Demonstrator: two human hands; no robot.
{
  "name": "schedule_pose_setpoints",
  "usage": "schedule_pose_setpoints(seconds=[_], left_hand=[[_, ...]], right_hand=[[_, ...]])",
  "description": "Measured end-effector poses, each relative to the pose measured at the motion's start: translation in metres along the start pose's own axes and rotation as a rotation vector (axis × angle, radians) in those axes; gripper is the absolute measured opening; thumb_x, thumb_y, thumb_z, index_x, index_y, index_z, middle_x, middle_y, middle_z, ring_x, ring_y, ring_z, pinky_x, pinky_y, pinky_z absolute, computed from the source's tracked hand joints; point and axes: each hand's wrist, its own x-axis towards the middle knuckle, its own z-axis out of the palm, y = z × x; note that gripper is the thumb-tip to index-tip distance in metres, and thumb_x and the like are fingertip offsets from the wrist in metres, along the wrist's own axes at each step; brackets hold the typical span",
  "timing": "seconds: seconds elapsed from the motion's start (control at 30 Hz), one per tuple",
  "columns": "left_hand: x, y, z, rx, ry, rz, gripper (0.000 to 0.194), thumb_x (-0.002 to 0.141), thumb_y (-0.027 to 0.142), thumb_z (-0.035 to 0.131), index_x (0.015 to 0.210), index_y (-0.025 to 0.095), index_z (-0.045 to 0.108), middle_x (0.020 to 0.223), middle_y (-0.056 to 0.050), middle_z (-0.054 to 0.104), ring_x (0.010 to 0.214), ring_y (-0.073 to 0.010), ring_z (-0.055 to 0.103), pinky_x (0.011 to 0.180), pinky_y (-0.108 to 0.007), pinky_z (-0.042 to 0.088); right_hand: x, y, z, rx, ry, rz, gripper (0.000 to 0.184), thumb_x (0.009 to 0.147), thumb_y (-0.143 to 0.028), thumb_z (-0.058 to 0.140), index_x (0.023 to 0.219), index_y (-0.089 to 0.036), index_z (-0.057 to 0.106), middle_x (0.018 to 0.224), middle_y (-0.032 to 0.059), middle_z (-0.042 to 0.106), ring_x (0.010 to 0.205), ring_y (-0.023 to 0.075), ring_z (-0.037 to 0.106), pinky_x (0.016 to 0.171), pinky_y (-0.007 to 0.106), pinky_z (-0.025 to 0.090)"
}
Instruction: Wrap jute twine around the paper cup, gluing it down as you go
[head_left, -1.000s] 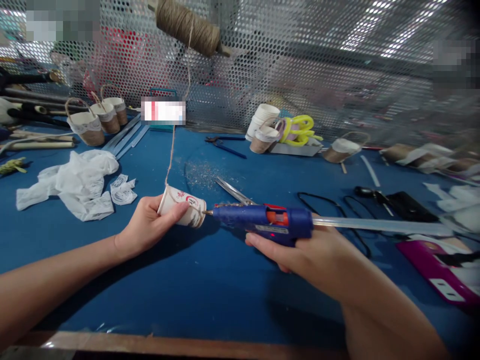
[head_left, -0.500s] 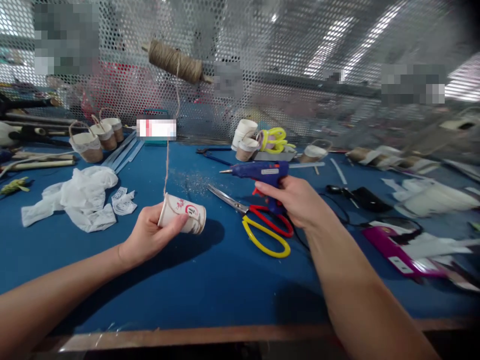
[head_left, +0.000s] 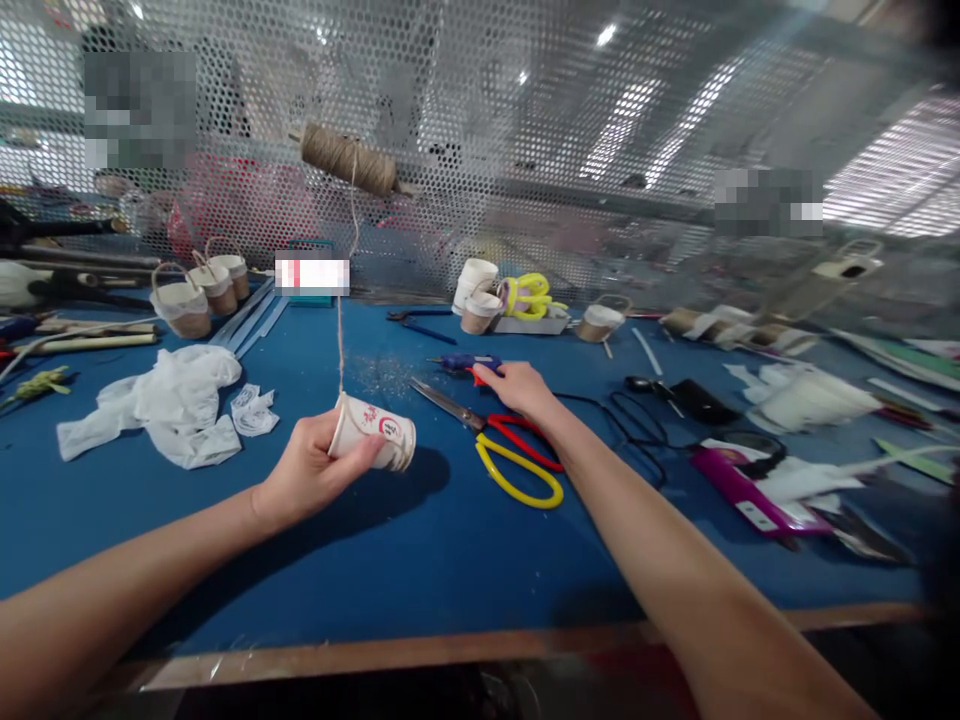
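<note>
My left hand (head_left: pixel 319 465) is closed around a white paper cup (head_left: pixel 386 430) with a red print, tilted on its side above the table. Twine (head_left: pixel 340 345) runs from the cup up toward a spool of twine (head_left: pixel 347 158) at the mesh. Further back, my right hand (head_left: pixel 514 388) grips a blue hot glue gun (head_left: pixel 459 363), its nozzle pointing left, low over the table. Between the hands lie scissors (head_left: pixel 517 478) with one red and one yellow handle loop, blades slightly apart.
White lace (head_left: pixel 184 405) lies at left, near several small twine-handled cups (head_left: pixel 182 305). Stacked paper cups (head_left: pixel 474 285), pliers (head_left: pixel 427 325) and yellow-handled scissors (head_left: pixel 531 297) stand or lie along the back. At right are a black cable (head_left: pixel 634 425) and a purple power strip (head_left: pixel 750 495).
My right hand has moved the glue gun away from me and a little left, lowering it toward the table. My left hand still holds the cup almost in the same place.
</note>
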Motion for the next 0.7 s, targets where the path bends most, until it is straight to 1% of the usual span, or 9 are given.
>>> schedule_pose_setpoints(seconds=[0.13,0.2,0.23,0.33,0.37,0.4,0.5,0.57,0.7], left_hand=[[0.0,0.0,0.0,-0.001,-0.01,-0.012,0.019,0.08,0.021,0.051,0.069,0.013,0.064,0.073,-0.006,0.068,0.061,-0.0121,0.058,0.051,-0.019,0.044],[0.0,0.001,0.0,-0.004,-0.03,-0.02,0.02,0.08,0.022,0.05,0.068,0.013,0.063,0.072,-0.006,0.067,0.061,-0.0119,0.057,0.052,-0.019,0.043],[0.0,0.001,0.0,-0.004,-0.043,-0.027,0.02,0.08,0.022,0.05,0.068,0.012,0.062,0.071,-0.005,0.066,0.062,-0.0118,0.056,0.053,-0.02,0.043],[-0.001,-0.001,0.002,0.012,-0.085,-0.029,0.02,0.08,0.021,0.049,0.065,0.012,0.06,0.064,-0.002,0.061,0.056,-0.0097,0.051,0.052,-0.019,0.041],[-0.001,-0.001,0.003,0.018,-0.092,-0.014,0.021,0.08,0.02,0.049,0.062,0.013,0.057,0.06,0.0,0.057,0.053,-0.0086,0.047,0.049,-0.019,0.039],[-0.001,-0.002,0.003,0.024,-0.097,0.005,0.022,0.079,0.019,0.049,0.059,0.013,0.055,0.057,0.001,0.053,0.05,-0.0077,0.044,0.047,-0.018,0.037],[-0.001,-0.002,0.005,0.033,-0.14,0.049,0.019,0.077,0.017,0.047,0.06,0.013,0.053,0.059,0.002,0.051,0.051,-0.0071,0.042,0.046,-0.018,0.035],[-0.001,-0.001,0.004,0.06,-0.173,0.048,0.019,0.079,0.019,0.047,0.063,0.013,0.055,0.062,0.001,0.052,0.052,-0.0074,0.042,0.047,-0.018,0.035],[-0.002,0.001,0.004,0.118,-0.204,0.018,0.028,0.079,0.024,0.049,0.053,0.014,0.05,0.052,0.004,0.042,0.048,-0.0069,0.034,0.045,-0.019,0.03]], right_hand=[[-0.012,-0.017,0.0,-0.026,0.098,-0.139,0.028,0.084,-0.032,0.049,0.105,-0.015,0.055,0.111,0.0105,0.053,0.096,0.0197,0.053,0.081,0.039,0.044],[-0.031,-0.034,-0.001,-0.002,0.098,-0.264,0.028,0.083,-0.036,0.05,0.09,-0.012,0.062,0.105,0.0155,0.056,0.099,0.0236,0.051,0.084,0.038,0.04],[-0.043,-0.044,0.0,0.016,0.06,-0.339,0.03,0.081,-0.039,0.051,0.086,-0.013,0.064,0.101,0.0138,0.058,0.098,0.0232,0.051,0.084,0.037,0.04],[-0.082,-0.075,0.004,0.111,-0.131,-0.592,0.029,0.082,-0.044,0.048,0.087,-0.021,0.065,0.091,0.0023,0.062,0.086,0.0133,0.056,0.078,0.026,0.042],[-0.093,-0.084,0.007,0.187,-0.177,-0.715,0.029,0.081,-0.042,0.051,0.089,-0.018,0.064,0.09,0.0041,0.061,0.085,0.0138,0.055,0.077,0.026,0.043],[-0.102,-0.092,0.009,0.216,-0.189,-0.777,0.032,0.077,-0.043,0.055,0.09,-0.015,0.063,0.09,0.0061,0.06,0.085,0.0154,0.055,0.077,0.028,0.042],[-0.114,-0.106,0.017,0.25,-0.181,-0.751,0.036,0.068,-0.041,0.065,0.089,-0.011,0.062,0.091,0.0089,0.058,0.085,0.018,0.053,0.077,0.032,0.042],[-0.114,-0.108,0.02,0.306,-0.193,-0.703,0.028,0.069,-0.034,0.065,0.087,-0.013,0.061,0.092,0.0079,0.057,0.084,0.0165,0.053,0.076,0.032,0.042],[-0.113,-0.105,0.02,0.483,-0.234,-0.628,0.011,0.071,-0.025,0.061,0.078,-0.016,0.059,0.084,0.0026,0.056,0.075,0.0124,0.051,0.067,0.027,0.041]])
